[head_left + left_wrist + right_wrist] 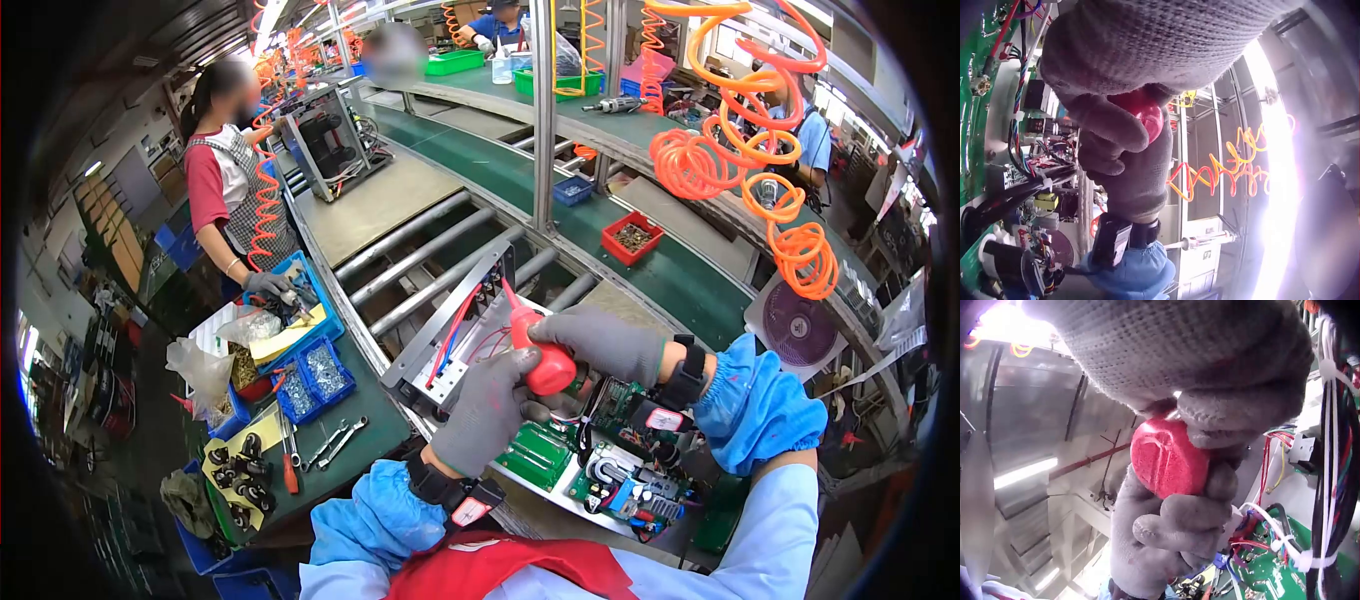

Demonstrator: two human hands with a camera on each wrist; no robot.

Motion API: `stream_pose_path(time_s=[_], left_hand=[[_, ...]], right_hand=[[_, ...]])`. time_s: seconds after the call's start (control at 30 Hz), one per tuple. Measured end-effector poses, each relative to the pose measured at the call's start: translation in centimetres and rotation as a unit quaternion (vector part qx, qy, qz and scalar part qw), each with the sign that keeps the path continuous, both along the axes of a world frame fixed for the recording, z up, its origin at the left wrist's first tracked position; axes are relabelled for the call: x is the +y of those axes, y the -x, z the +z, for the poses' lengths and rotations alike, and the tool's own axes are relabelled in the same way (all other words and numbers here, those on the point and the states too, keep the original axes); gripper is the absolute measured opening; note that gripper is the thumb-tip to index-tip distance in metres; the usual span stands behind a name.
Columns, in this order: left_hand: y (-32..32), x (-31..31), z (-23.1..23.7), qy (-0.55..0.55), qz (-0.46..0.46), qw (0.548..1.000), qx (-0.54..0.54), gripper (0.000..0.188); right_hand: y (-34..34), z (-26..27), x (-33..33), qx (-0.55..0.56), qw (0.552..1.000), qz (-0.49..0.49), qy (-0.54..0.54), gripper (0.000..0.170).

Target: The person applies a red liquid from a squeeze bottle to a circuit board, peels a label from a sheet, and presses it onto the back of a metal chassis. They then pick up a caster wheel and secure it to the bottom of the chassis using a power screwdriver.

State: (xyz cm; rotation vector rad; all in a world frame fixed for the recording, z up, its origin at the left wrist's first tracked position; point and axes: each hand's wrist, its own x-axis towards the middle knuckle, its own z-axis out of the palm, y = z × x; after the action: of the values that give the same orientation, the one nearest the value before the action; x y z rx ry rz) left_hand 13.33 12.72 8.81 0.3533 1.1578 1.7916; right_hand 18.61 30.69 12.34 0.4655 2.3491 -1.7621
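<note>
Both gloved hands hold a red squeeze bottle (550, 370) with a narrow red tip that points at the end panel of an open metal chassis (440, 345). My left hand (485, 410) grips the bottle's side near its rounded base. From the other side, my right hand (605, 345) curls its fingers round the upper body. In the right wrist view the bottle's base (1169, 459) shows between the two gloves. Red and blue wires run inside the chassis by the tip. Green circuit boards (535, 455) lie in the chassis below the hands.
Metal rollers (430, 265) lie beyond the chassis. At left are blue bins (325, 370) of small parts, wrenches (345, 440), a screwdriver (290, 470) and black casters. Orange coiled hoses (700, 165) hang at right. A person (235, 180) works at the left; a red bin (632, 238) stands ahead.
</note>
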Motion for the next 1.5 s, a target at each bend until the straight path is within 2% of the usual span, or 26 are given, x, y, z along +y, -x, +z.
stream_pose_path(time_s=[0.37, 0.47, 0.53, 0.77, 0.97, 1.17, 1.27, 1.5], left_hand=[[1.1, 0.6, -2.0, -0.019, 0.023, 0.999, -0.026, 0.039], [0.5, 0.7, -2.1, -0.022, 0.039, 0.999, -0.030, 0.040], [0.0, 0.8, -2.1, -0.031, 0.049, 0.998, -0.027, 0.040], [-0.5, 0.1, -1.2, -0.056, -0.003, 0.997, -0.050, 0.040], [-0.7, -0.2, -1.2, -0.042, 0.007, 0.999, -0.033, 0.041], [-0.8, -0.3, -1.6, -0.057, 0.019, 0.997, -0.047, 0.039], [-1.1, -0.4, -2.3, -0.060, 0.024, 0.995, -0.076, 0.038], [-1.3, -1.2, -1.7, -0.044, 0.023, 0.997, -0.056, 0.038]], right_hand=[[1.8, 0.1, 0.2, -0.046, 0.998, -0.009, -0.036, 0.044], [1.7, -0.4, 0.2, -0.001, 0.999, 0.002, -0.034, 0.044], [1.3, 0.7, -0.2, -0.009, 0.999, 0.008, -0.049, 0.044], [0.5, 1.6, -0.2, -0.026, 0.992, 0.049, -0.116, 0.046], [0.5, 1.7, -0.5, -0.024, 0.994, 0.044, -0.093, 0.043], [1.1, 0.1, -0.3, 0.016, 0.991, 0.053, -0.120, 0.044], [0.7, 1.9, -1.3, -0.041, 0.994, 0.046, -0.090, 0.043], [0.5, -0.2, -0.9, -0.020, 0.995, 0.047, -0.087, 0.047]])
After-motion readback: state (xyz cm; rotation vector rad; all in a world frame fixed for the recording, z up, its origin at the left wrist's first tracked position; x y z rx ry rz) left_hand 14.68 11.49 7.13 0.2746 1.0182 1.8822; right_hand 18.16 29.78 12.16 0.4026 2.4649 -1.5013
